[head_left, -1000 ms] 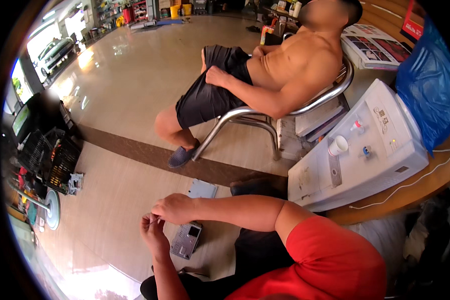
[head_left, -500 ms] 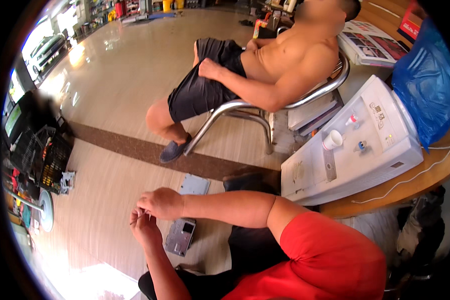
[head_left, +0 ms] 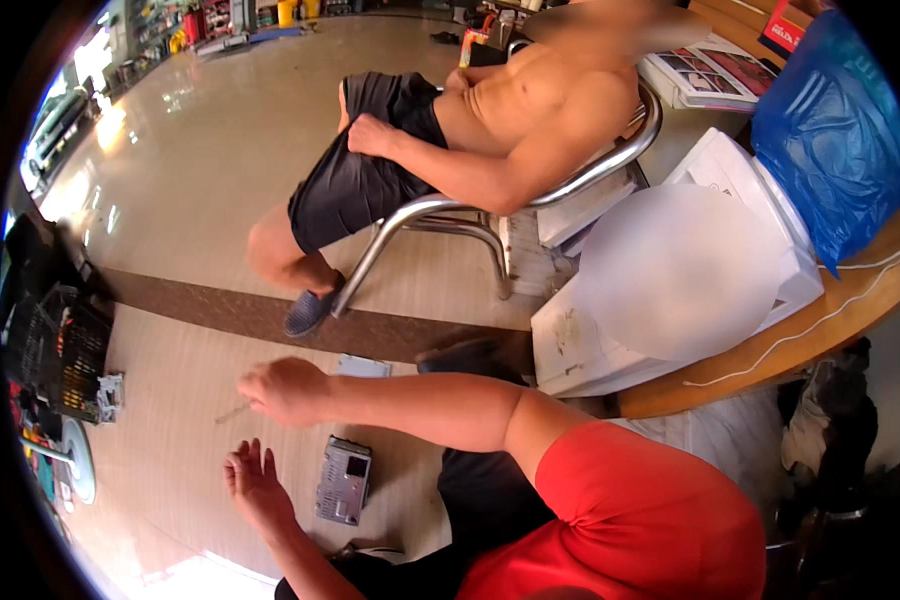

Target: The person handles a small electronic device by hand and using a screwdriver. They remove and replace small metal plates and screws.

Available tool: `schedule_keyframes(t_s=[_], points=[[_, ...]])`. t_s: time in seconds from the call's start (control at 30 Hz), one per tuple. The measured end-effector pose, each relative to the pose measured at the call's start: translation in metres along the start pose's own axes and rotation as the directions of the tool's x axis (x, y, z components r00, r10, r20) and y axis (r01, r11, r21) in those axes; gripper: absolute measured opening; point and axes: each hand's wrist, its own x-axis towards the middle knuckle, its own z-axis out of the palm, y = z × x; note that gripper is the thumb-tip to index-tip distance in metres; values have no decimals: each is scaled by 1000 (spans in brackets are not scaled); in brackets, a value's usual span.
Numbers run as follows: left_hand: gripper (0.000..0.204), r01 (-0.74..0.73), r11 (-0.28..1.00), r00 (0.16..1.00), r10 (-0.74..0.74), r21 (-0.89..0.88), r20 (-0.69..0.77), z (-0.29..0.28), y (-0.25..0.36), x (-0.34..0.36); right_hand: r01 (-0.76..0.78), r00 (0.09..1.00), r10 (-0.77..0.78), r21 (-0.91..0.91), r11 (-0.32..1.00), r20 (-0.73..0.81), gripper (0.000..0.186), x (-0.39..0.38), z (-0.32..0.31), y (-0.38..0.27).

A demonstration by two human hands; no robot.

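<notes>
Head view: right hand (head_left: 288, 390) at centre left of frame, fingers closed in fist on thin metal tool (head_left: 232, 413), tip pointing lower left. Left hand (head_left: 257, 487) below it, fingers spread wide, holding nothing. Small grey device (head_left: 344, 481) lay flat on floor (head_left: 170, 300), just right of left hand, below right hand; long axis ran near vertical in frame. Left hand nearer.

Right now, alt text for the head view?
The person's right hand pinches a thin pale stick above the tan floor, the open left hand below it, beside a small grey electronic device. Behind, another person sits in a metal chair.
</notes>
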Motion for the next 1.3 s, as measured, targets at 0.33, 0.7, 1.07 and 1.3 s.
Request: schedule_keyframes(t_s=[0.33,0.7,1.07,1.3], points=[[12,11,1000,994,-11,-4,107,15,2,-14,87,992,-92,64,994,84,13,-21,13,-20],[8,-6,1000,974,0,26,225,13,-1,-17,158,984,-166,119,980,66,11,-28,20,-32],[16,-22,1000,989,24,-13,143,26,3,-18,135,984,-150,153,979,93,14,-26,19,-38],[14,-22,999,988,26,-26,152,24,0,-18,146,983,-160,146,978,91,13,-25,22,-36]])
